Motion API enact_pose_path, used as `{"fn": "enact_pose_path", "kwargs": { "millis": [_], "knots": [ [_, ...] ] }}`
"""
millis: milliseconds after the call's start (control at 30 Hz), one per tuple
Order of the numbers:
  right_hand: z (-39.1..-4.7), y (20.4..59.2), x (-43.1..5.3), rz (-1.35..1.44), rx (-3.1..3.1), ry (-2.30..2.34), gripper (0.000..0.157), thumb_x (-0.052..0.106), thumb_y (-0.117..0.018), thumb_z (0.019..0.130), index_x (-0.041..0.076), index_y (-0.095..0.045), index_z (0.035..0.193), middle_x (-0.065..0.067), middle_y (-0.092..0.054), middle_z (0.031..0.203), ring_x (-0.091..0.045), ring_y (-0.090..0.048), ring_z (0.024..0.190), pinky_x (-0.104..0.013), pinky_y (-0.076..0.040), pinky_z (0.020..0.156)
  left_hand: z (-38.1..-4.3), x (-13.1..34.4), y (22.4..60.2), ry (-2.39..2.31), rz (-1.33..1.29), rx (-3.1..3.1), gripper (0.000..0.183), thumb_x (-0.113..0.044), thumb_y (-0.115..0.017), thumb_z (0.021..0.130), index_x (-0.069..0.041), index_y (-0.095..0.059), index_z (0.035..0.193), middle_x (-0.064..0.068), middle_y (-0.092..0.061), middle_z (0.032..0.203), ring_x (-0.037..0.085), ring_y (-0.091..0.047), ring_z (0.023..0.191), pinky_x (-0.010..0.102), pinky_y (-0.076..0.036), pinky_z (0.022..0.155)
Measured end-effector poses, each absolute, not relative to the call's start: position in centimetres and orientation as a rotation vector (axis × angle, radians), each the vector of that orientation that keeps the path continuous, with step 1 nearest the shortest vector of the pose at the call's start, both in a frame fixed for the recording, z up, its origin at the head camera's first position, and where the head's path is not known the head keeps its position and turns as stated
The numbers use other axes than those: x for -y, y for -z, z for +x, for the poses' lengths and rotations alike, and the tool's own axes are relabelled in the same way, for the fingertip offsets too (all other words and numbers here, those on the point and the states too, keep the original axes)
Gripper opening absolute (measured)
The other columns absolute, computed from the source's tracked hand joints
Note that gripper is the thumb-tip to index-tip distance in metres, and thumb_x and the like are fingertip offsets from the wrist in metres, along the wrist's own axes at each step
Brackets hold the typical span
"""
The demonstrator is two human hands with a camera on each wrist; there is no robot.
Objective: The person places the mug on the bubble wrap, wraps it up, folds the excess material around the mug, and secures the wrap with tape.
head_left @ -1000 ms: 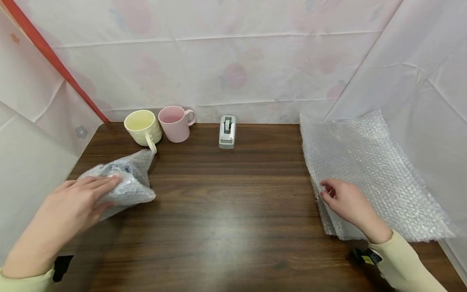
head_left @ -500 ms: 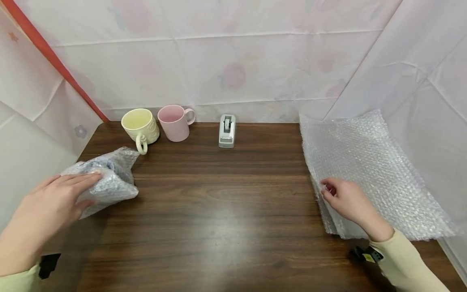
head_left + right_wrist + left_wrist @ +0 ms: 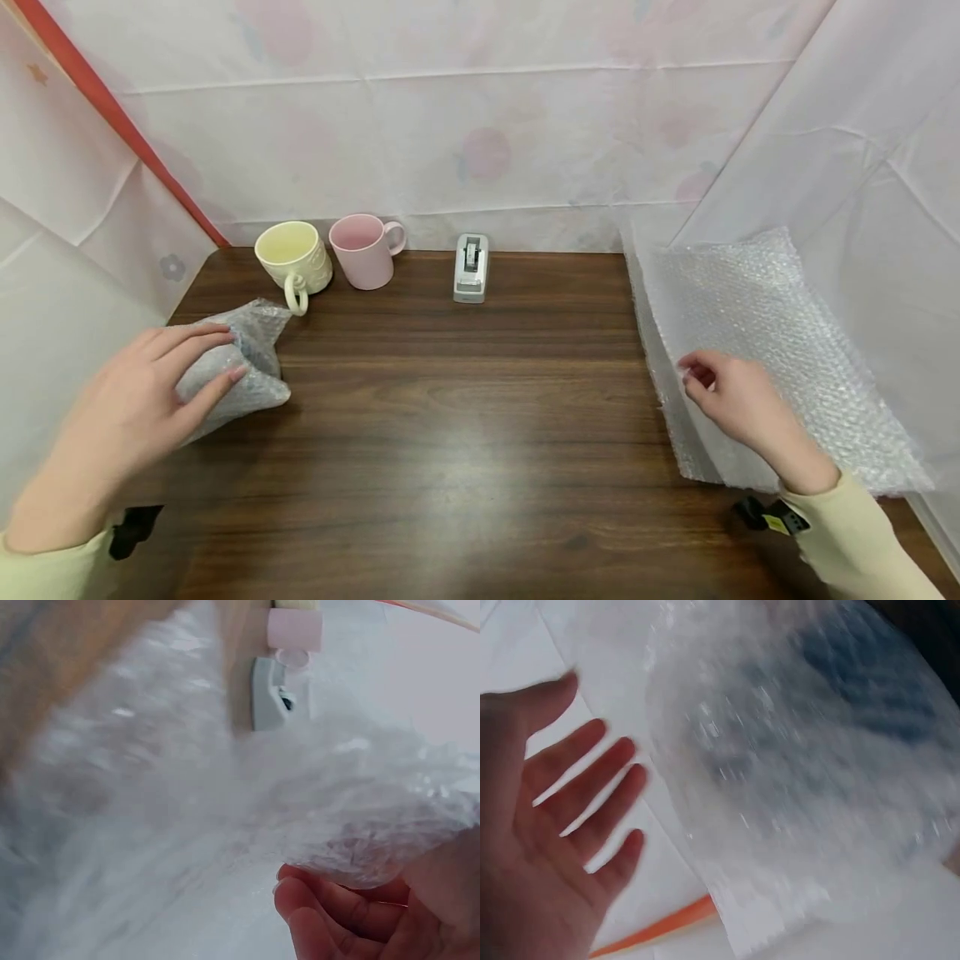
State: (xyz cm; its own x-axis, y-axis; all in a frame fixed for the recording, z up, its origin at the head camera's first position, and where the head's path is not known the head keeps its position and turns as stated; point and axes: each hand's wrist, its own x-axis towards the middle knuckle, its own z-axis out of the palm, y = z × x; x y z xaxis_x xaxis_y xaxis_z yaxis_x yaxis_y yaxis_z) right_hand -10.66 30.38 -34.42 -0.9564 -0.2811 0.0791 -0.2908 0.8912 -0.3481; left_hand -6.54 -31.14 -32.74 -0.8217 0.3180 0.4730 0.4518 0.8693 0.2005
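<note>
A bubble-wrapped bundle (image 3: 258, 379) with something blue inside lies on the left of the table. My left hand (image 3: 142, 404) hovers over it in the head view; the left wrist view shows the fingers (image 3: 592, 817) spread and apart from the wrap (image 3: 795, 787). On the right, my right hand (image 3: 742, 408) pinches the left edge of the top bubble wrap sheet (image 3: 675, 308), which is raised off the sheet beneath. The right wrist view shows curled fingertips at the plastic (image 3: 352, 859), blurred by motion.
A yellow mug (image 3: 296, 262) and a pink mug (image 3: 363, 254) stand at the back left, the yellow handle close to the bundle. A tape dispenser (image 3: 471, 268) sits at the back middle. Fabric curtains (image 3: 480, 125) enclose the back and sides of the wooden table (image 3: 465, 417).
The bundle slid left, away from the yellow mug, whose handle turned. My left hand then came off it, fingers spreading. My right hand moved slightly right, lifting the sheet's edge.
</note>
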Motion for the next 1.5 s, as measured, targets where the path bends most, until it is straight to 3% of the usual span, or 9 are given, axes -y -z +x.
{"fn": "enact_pose_path", "kwargs": {
  "millis": [100, 233, 500, 633, 733, 867, 1033, 1333, 1500],
  "knots": [
    [-10.6, 33.6, -30.6, 0.489, 2.959, -0.497, 0.02, 0.001, -0.063, 0.087, -0.004, -0.071, 0.106, -0.007, -0.071, 0.082, -0.019, -0.064, 0.068, -0.038, -0.049, 0.057, -7.1, 29.5, 32.6, 0.484, -0.673, 2.447, 0.047, -0.044, -0.059, 0.097, 0.0, -0.072, 0.105, 0.014, -0.069, 0.111, 0.036, -0.06, 0.099, 0.017, -0.03, 0.102],
    [-10.2, 32.7, -30.4, 0.533, 2.837, -0.398, 0.023, -0.002, -0.062, 0.083, 0.0, -0.073, 0.103, -0.003, -0.069, 0.079, -0.017, -0.061, 0.065, -0.039, -0.049, 0.056, -7.6, 27.1, 33.3, 0.535, -0.776, 2.358, 0.051, -0.047, -0.05, 0.101, -0.003, -0.074, 0.096, 0.011, -0.071, 0.102, 0.032, -0.063, 0.093, 0.021, -0.035, 0.098],
    [-8.8, 31.4, -29.0, 0.651, 2.651, -0.336, 0.025, -0.004, -0.065, 0.08, 0.008, -0.077, 0.099, 0.006, -0.063, 0.078, -0.007, -0.045, 0.056, -0.028, -0.038, 0.048, -8.4, 23.9, 36.8, 0.607, -0.849, 2.567, 0.02, -0.017, -0.076, 0.084, -0.013, -0.071, 0.102, -0.002, -0.07, 0.099, 0.017, -0.065, 0.091, 0.039, -0.05, 0.079],
    [-8.4, 30.7, -28.4, 0.767, 2.571, -0.326, 0.027, -0.003, -0.069, 0.079, 0.008, -0.077, 0.102, 0.002, -0.068, 0.085, -0.011, -0.053, 0.062, -0.033, -0.045, 0.052, -9.0, 22.6, 38.8, 0.67, -0.847, 2.709, 0.017, -0.019, -0.075, 0.089, -0.015, -0.071, 0.105, -0.006, -0.069, 0.098, 0.013, -0.065, 0.091, 0.041, -0.053, 0.078],
    [-8.1, 30.2, -27.7, 0.869, 2.491, -0.333, 0.017, 0.013, -0.064, 0.093, 0.007, -0.077, 0.102, 0.0, -0.069, 0.087, -0.017, -0.062, 0.069, -0.039, -0.05, 0.056, -9.5, 21.6, 39.6, 0.728, -0.843, 2.844, 0.018, -0.025, -0.071, 0.094, -0.015, -0.07, 0.108, -0.009, -0.068, 0.097, 0.009, -0.065, 0.09, 0.039, -0.053, 0.079],
    [-7.7, 29.5, -26.4, 0.981, 2.393, -0.36, 0.045, 0.032, -0.041, 0.107, 0.008, -0.077, 0.099, 0.0, -0.069, 0.088, -0.02, -0.066, 0.076, -0.039, -0.052, 0.059, -10.2, 20.5, 39.5, 0.769, -0.86, 2.962, 0.022, -0.03, -0.068, 0.096, -0.016, -0.069, 0.112, -0.012, -0.067, 0.097, 0.006, -0.064, 0.09, 0.038, -0.053, 0.08],
    [-7.2, 28.3, -24.8, 1.163, 2.341, -0.372, 0.046, 0.022, -0.034, 0.107, 0.008, -0.078, 0.101, 0.001, -0.068, 0.092, -0.018, -0.065, 0.081, -0.035, -0.053, 0.062, -11.2, 19.6, 38.9, 0.912, -0.879, 2.976, 0.026, -0.036, -0.065, 0.097, -0.016, -0.068, 0.115, -0.015, -0.066, 0.096, 0.002, -0.063, 0.09, 0.038, -0.053, 0.08],
    [-6.9, 27.4, -21.9, 1.459, 2.12, -0.452, 0.04, 0.006, -0.037, 0.103, 0.009, -0.077, 0.098, 0.002, -0.066, 0.094, -0.016, -0.059, 0.076, -0.026, -0.05, 0.064, -13.3, 18.4, 37.8, 1.489, -0.799, 2.938, 0.032, -0.031, -0.056, 0.103, -0.009, -0.06, 0.127, 0.001, -0.072, 0.105, 0.015, -0.068, 0.09, 0.036, -0.053, 0.081],
    [-6.7, 27.4, -20.9, 1.568, 2.074, -0.443, 0.04, -0.005, -0.038, 0.093, 0.007, -0.075, 0.097, 0.0, -0.065, 0.095, -0.018, -0.058, 0.079, -0.028, -0.049, 0.069, -14.2, 17.5, 37.0, 2.088, -0.68, 2.859, 0.049, -0.04, -0.036, 0.109, -0.004, -0.043, 0.141, 0.015, -0.069, 0.119, 0.027, -0.069, 0.099, 0.047, -0.053, 0.086]
  ]
}}
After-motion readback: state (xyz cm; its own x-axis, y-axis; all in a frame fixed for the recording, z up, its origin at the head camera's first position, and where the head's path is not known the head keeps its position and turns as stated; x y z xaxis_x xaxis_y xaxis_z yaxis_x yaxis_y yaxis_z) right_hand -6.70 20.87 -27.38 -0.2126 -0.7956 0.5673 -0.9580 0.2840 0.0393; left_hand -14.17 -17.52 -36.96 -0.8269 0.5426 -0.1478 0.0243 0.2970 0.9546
